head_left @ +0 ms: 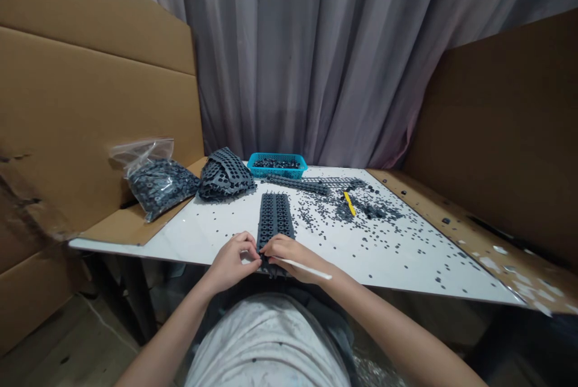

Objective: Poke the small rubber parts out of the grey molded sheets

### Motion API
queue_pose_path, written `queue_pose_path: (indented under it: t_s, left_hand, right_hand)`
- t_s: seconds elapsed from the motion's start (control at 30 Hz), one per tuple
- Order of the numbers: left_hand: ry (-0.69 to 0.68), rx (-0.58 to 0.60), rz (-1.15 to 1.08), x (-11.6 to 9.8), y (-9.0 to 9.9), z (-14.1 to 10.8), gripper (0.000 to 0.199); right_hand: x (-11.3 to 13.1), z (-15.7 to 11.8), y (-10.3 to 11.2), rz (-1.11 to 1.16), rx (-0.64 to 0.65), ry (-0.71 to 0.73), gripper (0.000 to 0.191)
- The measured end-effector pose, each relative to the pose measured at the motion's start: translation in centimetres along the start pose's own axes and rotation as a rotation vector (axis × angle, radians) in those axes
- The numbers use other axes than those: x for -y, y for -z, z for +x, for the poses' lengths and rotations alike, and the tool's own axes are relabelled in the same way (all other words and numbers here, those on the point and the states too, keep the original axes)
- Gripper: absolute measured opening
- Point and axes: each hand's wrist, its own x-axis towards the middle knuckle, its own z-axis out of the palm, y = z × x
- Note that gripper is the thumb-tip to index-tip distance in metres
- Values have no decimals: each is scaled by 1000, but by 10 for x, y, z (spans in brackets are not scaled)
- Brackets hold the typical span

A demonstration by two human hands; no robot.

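A dark grey rubber-like panel, full of rows of round holes, lies lengthwise on the white table, its near end at the front edge. My left hand is closed, with thumb and fingertips pinching the panel's lower left edge. Over the near end, my right hand is curled closed around a thin white stick, which slants back toward the wrist. The right fingertips touch the panel close to the left ones. What lies right under the fingertips is hidden.
A yellow tool lies among scattered small dark bits on the table. Behind are a blue basket of dark pieces, perforated strips, a stack of perforated sheets and a filled clear bag. Cardboard walls both sides.
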Motion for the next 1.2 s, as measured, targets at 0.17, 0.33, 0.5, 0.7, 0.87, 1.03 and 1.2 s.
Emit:
queue_pose_path:
  t_s: [0.17,0.33,0.5,0.7,0.87,1.03,1.2]
  left_hand:
    - [-13,9,-2,-1,2,-1,9]
    - [-22,6,10,0,2,-2,6]
    - [-34,-4,10,-1,4,-2,10]
    - [-77,-11,48,-4,6,-5,11]
    - [-93,-54,78,-4,2,-6,9]
    - [-97,-65,82,-2,0,-6,10]
    - [-93,-60,76,-2,0,-7,7]
  right_hand:
    - [-6,-1,-2,-65,-105,-5,22]
    - [-9,-4,3,-58,-344,-247,19]
    - [-15,-9,10,-156,-582,-513,21]
    - [-12,-8,8,-71,-466,-486,17]
    - [-8,-5,3,103,-153,-267,22]
    - [-5,-5,5,116,-126,-211,23]
    - [0,-5,7,108,-120,-181,23]
